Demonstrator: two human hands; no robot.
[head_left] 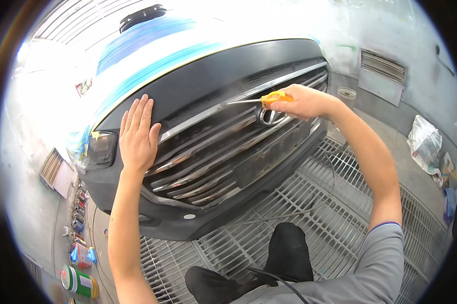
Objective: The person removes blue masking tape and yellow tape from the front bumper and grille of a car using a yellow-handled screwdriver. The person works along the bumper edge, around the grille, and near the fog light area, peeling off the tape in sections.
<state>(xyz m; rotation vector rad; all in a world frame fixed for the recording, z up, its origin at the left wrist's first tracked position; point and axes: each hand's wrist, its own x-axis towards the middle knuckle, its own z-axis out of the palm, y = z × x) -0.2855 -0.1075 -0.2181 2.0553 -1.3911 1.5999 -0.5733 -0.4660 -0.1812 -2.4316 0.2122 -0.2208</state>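
Note:
A car's dark grey front bumper [223,68] fills the middle, with a chrome-barred grille [208,164] set in it. My left hand [138,134] lies flat on the bumper beside the headlight [101,150], fingers stretched out. Wrapped around a yellow air blow gun [274,97] is my right hand [307,101], held in front of the grille's round emblem [266,118]. The gun's thin metal nozzle points left, its tip close to the upper chrome strip [198,119]. Whether the tip touches the strip I cannot tell.
Blue-tinted masking film [137,43] covers the car behind the bumper. A thin hose [289,215] runs over the metal floor grating [334,223]. Several cans stand along the left wall, near a green and white bucket [79,281]. Plastic sheeting [425,144] hangs at right.

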